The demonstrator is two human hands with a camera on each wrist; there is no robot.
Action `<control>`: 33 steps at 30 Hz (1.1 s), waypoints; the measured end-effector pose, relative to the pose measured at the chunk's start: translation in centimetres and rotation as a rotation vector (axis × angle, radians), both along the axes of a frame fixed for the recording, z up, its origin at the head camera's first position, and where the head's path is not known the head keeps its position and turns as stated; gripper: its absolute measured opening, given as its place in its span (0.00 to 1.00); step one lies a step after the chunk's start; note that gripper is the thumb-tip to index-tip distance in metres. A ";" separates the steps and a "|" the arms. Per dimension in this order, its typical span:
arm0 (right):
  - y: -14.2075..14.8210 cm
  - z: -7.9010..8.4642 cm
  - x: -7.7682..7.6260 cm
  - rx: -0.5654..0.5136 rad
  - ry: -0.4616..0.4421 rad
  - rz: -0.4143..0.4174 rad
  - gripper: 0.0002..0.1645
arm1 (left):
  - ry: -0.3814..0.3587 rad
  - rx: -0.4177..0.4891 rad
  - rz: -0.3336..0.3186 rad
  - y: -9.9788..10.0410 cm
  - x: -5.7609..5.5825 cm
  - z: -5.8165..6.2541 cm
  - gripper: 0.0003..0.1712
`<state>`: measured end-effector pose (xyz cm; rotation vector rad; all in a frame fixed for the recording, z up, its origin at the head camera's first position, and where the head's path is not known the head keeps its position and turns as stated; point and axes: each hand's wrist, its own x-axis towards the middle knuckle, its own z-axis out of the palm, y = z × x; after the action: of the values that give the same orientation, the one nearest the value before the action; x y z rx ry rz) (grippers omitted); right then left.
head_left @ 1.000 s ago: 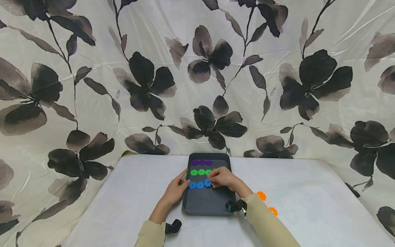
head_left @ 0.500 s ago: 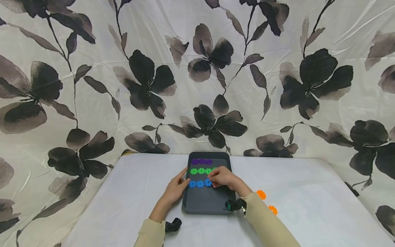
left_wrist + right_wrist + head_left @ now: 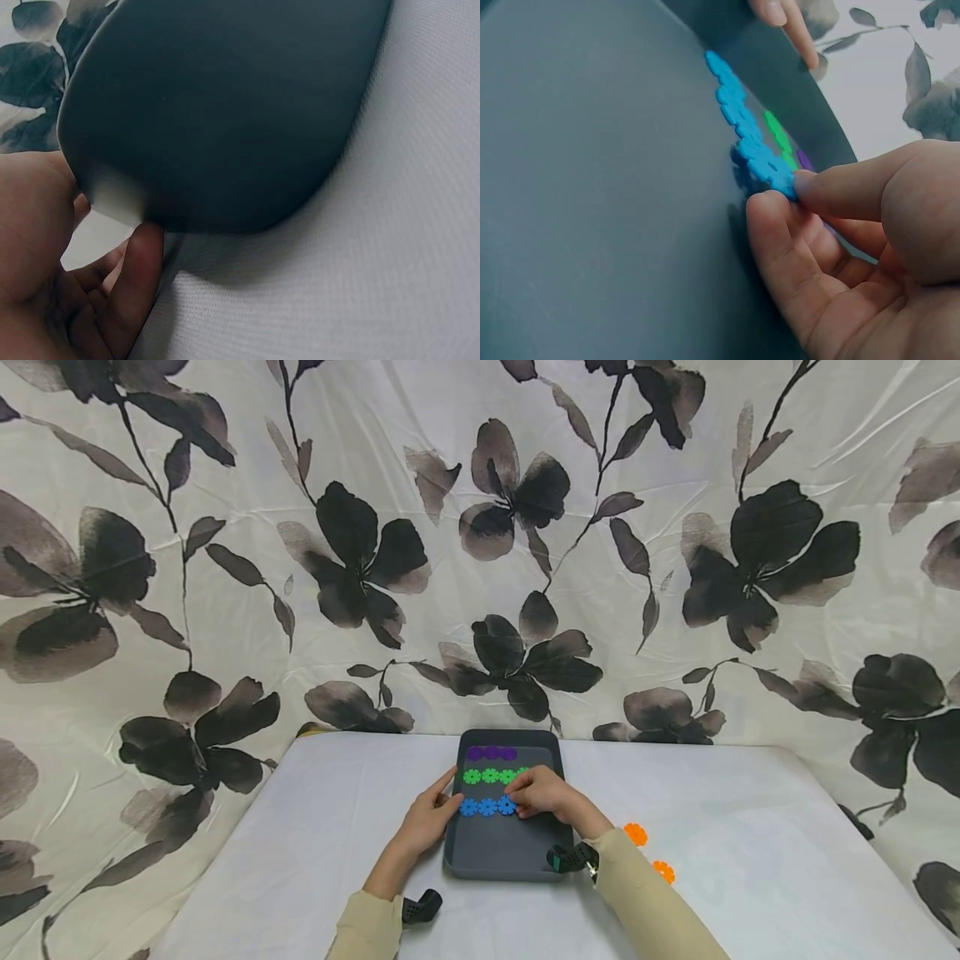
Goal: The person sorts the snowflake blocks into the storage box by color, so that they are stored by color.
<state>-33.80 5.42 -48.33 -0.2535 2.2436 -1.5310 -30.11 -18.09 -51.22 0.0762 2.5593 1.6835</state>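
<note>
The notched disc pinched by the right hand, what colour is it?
Blue: the notched disc in the right hand shows best in the right wrist view.

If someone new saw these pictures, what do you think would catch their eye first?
The large dark flowers on the pale cloth would probably win, filling most of the head view behind the white table. Next come the rows of purple pieces, green pieces and blue pieces in the grey tray, where the right hand pinches a piece at the blue row's right end. Two orange pieces lie right of the tray.
</note>
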 end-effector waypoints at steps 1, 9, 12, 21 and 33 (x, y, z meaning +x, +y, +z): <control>0.0 0.0 0.0 0.001 -0.001 -0.002 0.09 | 0.001 -0.001 0.000 0.0 0.0 0.0 0.32; -0.1 0.0 0.0 0.005 -0.006 -0.008 0.09 | 0.004 -0.003 -0.003 -0.1 0.0 -0.1 0.32; -0.1 0.1 0.0 0.011 -0.002 -0.012 0.09 | 0.003 0.008 -0.005 -0.1 0.0 0.0 0.32; -0.2 -0.1 0.0 0.031 -0.009 -0.027 0.08 | 0.005 0.000 0.001 -0.1 0.0 0.0 0.31; -0.2 -0.4 -0.1 0.014 -0.003 -0.034 0.07 | 0.013 0.000 0.001 -0.2 -0.1 -0.3 0.31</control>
<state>-33.92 5.18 -48.77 -0.2100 2.2662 -1.5308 -30.24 -18.24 -51.52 0.0863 2.5685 1.6888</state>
